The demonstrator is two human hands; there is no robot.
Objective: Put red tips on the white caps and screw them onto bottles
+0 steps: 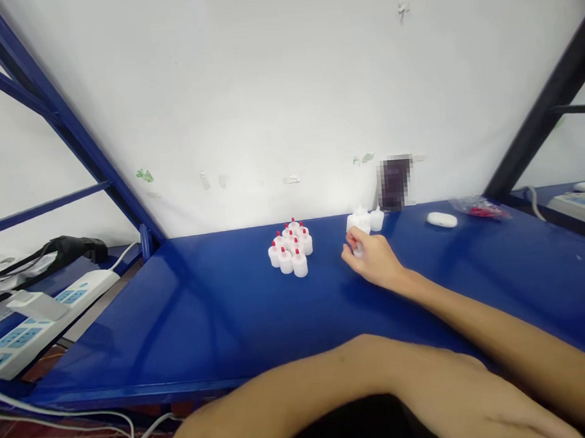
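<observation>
My right hand [375, 258] reaches over the blue tabletop [240, 323], its fingers closed round a small white dropper bottle [358, 250] that they partly hide. Just behind it stand several white bottles [377, 220] with pale pointed nozzles and no red tips. To the left, a tight cluster of upright white bottles [300, 264] carries red nozzle caps [297, 251]. Low in the view, my left hand [465, 394] crosses in front of my body and points to the lower right, below my right forearm. Its visible fingers look stretched out; the fingertips leave the frame.
A white oval case [441, 220] and a clear bag with red pieces [482, 208] lie at the back right. A blurred dark object [394, 184] leans on the wall. Power strips [54, 322] and cables sit left, beside the blue metal frame [60, 122].
</observation>
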